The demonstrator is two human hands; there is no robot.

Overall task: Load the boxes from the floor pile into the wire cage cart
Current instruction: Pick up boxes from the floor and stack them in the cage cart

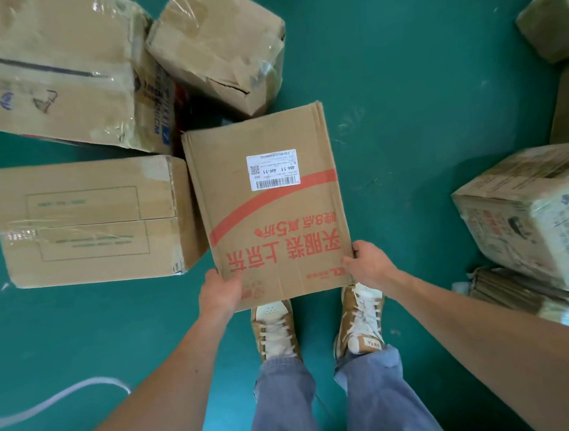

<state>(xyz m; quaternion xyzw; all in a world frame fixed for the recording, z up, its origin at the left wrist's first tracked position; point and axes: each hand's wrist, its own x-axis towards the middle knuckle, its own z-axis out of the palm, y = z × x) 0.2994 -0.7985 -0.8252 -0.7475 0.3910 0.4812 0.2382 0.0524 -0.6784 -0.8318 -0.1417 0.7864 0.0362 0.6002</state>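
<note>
Gripping red-printed carton [270, 209] at near corners w/ my left hand [220, 291] + right hand [366, 265], above my sneakers [275, 329].

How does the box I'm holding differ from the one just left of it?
The held box carries red lettering and a white shipping label; the floor box shows only faint green printing. The left hand and right hand grip the held box; the floor box lies untouched. Both are brown cardboard.

We saw a matt brown cardboard box [268, 203] with a paper label [273, 170], neighbouring cartons [84, 222] under glossy clear tape, and a smooth green floor [404, 101].
</note>
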